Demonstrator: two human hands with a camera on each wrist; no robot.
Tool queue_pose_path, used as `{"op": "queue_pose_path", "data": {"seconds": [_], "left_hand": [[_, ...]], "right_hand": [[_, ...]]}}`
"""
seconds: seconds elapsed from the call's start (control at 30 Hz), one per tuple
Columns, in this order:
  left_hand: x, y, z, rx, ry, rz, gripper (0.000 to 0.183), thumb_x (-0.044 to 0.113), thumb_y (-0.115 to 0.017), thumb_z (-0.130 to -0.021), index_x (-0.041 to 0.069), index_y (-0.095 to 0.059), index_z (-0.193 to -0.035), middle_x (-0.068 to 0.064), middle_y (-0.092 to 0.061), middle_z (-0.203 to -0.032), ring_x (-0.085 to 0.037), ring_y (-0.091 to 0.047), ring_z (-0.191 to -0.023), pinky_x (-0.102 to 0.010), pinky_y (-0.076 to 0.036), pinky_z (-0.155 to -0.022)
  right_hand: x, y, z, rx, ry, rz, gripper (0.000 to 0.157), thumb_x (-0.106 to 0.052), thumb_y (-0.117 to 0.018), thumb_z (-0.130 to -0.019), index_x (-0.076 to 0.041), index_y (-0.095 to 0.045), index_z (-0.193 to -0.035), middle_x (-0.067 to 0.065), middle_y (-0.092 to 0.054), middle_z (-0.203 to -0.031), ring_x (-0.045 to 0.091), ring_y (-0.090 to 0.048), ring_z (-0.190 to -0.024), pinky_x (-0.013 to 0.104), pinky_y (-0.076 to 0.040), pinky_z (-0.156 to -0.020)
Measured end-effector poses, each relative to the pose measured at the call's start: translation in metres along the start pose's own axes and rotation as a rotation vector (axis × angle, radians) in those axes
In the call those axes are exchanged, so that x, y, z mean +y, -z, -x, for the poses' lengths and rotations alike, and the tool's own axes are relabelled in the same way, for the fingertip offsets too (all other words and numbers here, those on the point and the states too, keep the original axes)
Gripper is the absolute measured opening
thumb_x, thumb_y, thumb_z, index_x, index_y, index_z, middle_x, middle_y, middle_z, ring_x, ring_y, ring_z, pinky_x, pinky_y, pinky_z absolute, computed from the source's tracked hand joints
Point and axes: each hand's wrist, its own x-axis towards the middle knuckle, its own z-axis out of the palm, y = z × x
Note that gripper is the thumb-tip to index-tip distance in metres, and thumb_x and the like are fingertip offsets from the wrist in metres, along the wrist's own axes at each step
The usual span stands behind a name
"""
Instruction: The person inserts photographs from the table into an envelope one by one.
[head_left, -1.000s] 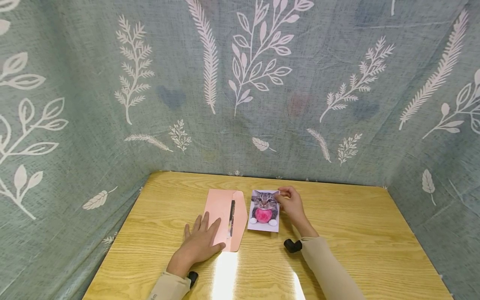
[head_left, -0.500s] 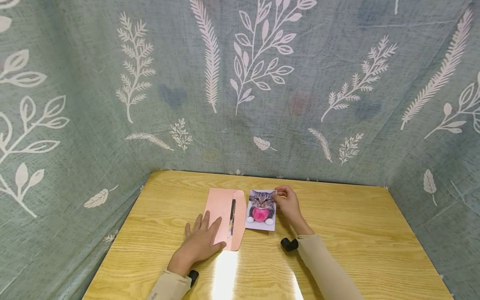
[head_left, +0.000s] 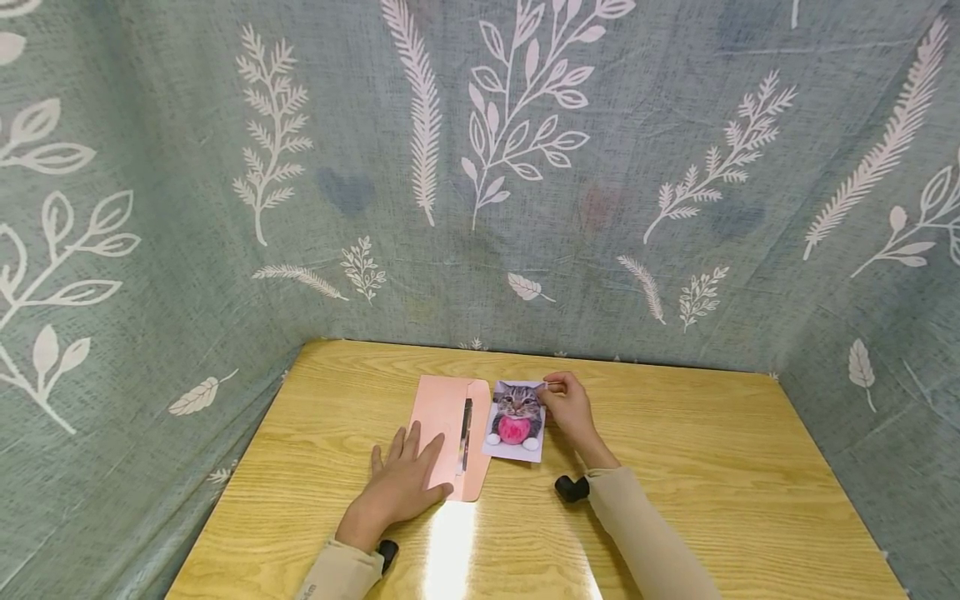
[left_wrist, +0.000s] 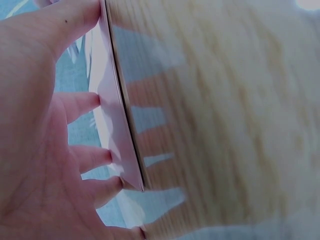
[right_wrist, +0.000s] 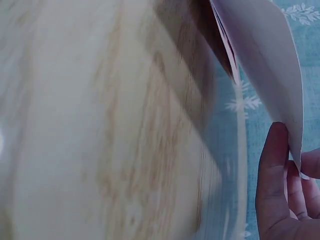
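A pink envelope (head_left: pixel 438 404) lies on the table with its pointed flap unfolded to the right. Dark printed pictures (head_left: pixel 466 433) peek out along its opening. My left hand (head_left: pixel 396 492) rests spread on the envelope's lower left; in the left wrist view its fingertips meet the envelope (left_wrist: pixel 117 110). Between thumb and fingers, my right hand (head_left: pixel 573 410) pinches the upper right corner of a photo card (head_left: pixel 516 429) of a cat with a pink heart. The card's left edge overlaps the flap in the head view. From the right wrist, its pale back (right_wrist: pixel 272 60) shows, raised at a slant.
The wooden table (head_left: pixel 697 467) carries bright glare near its front. A grey-green curtain (head_left: pixel 555 250) with white leaf prints hangs behind and on both sides. Black wrist pieces (head_left: pixel 572 488) sit at the beige sleeves (head_left: pixel 648 533).
My right hand has moved left with the cat photo card, bringing its edge from beside the envelope to over the flap. The left hand has stayed on the envelope.
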Motion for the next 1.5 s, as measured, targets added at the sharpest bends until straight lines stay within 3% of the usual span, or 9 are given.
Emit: {"op": "queue_pose_path", "data": {"seconds": [0.9,1.5], "left_hand": [[0.002,0.001,0.003,0.028,-0.007,0.002,0.078,0.061,-0.054,-0.082,0.025,-0.028,-0.146,-0.018,-0.007,-0.151,-0.04,-0.005,-0.136,-0.07,-0.006,-0.096],[0.002,0.002,0.001,-0.003,0.006,-0.005,0.08,0.064,-0.052,-0.082,0.027,-0.025,-0.147,-0.017,-0.005,-0.152,-0.039,-0.003,-0.136,-0.069,-0.004,-0.096]], "right_hand": [[0.003,-0.018,0.0,-0.002,-0.034,0.0,0.025,-0.006,-0.066,-0.083,-0.002,-0.058,-0.106,0.012,-0.057,-0.089,0.021,-0.058,-0.068,0.033,-0.052,-0.054],[0.001,-0.03,0.003,-0.042,-0.039,0.0,0.027,-0.006,-0.065,-0.084,-0.001,-0.057,-0.108,0.012,-0.058,-0.089,0.02,-0.058,-0.065,0.036,-0.052,-0.051]]}}
